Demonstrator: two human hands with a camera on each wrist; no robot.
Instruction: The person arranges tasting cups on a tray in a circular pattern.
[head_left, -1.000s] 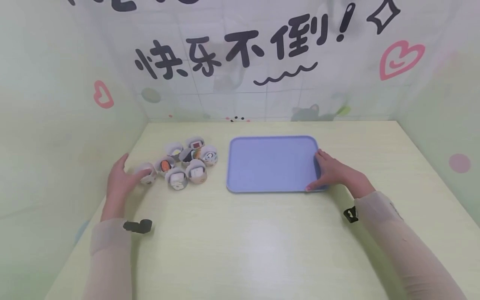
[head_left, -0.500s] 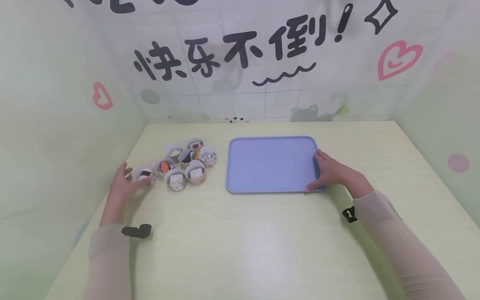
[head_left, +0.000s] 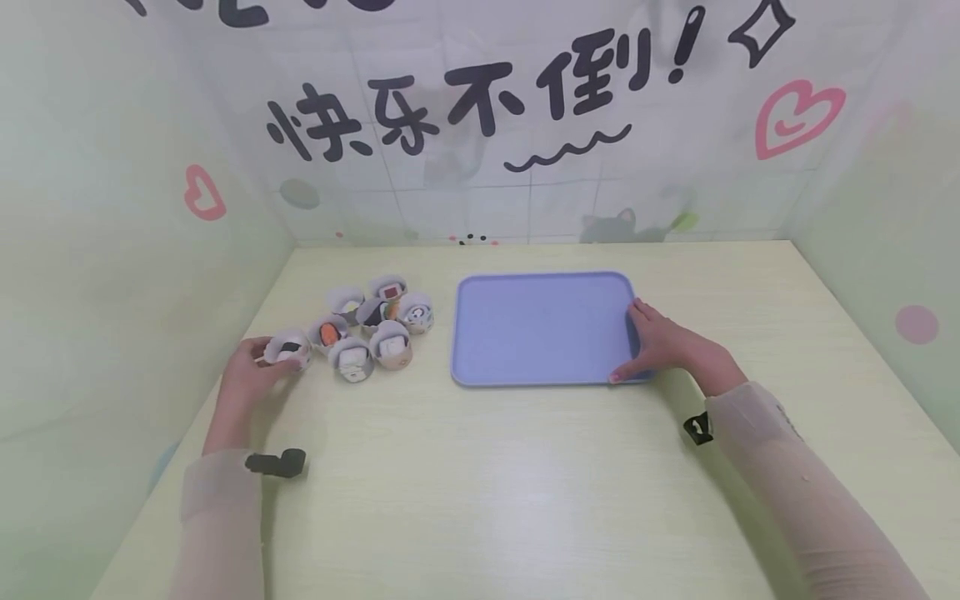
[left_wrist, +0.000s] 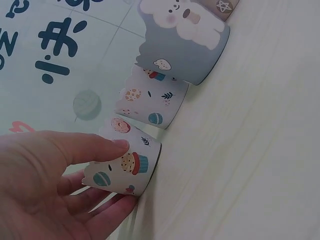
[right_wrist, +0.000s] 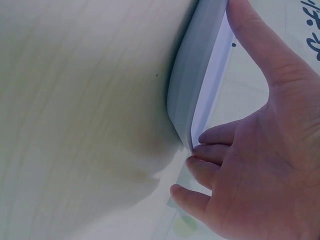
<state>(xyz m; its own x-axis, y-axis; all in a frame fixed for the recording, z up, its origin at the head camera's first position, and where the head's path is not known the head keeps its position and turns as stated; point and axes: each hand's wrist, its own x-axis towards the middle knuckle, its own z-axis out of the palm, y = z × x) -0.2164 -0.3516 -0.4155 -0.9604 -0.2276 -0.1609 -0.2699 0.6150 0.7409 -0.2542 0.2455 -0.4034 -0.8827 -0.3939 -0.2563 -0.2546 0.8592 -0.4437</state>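
At the left of the table, my left hand (head_left: 251,367) holds a paper baking cup (head_left: 288,348), thumb on the near side and fingers round the far side. Cupcake prints cover that cup (left_wrist: 131,162) in the left wrist view, and a black-and-white piece shows inside it from above. Over on the right, my right hand (head_left: 671,340) rests at the right end of a blue tray (head_left: 543,329), its thumb at the front rim and fingertips at the right side. In the right wrist view, the fingertips (right_wrist: 200,170) lie right at the corner of the tray (right_wrist: 192,85).
Several similar cups cluster beside the held one, among them a cup with an orange piece (head_left: 330,333) and a cup with a white piece (head_left: 352,360). Printed wall sheets (head_left: 465,192) stand behind and at both sides of the pale wooden table (head_left: 480,483).
My left hand has lowered and its fingers have closed round the far side of the leftmost cup, which has barely moved. The right hand and tray have stayed put.
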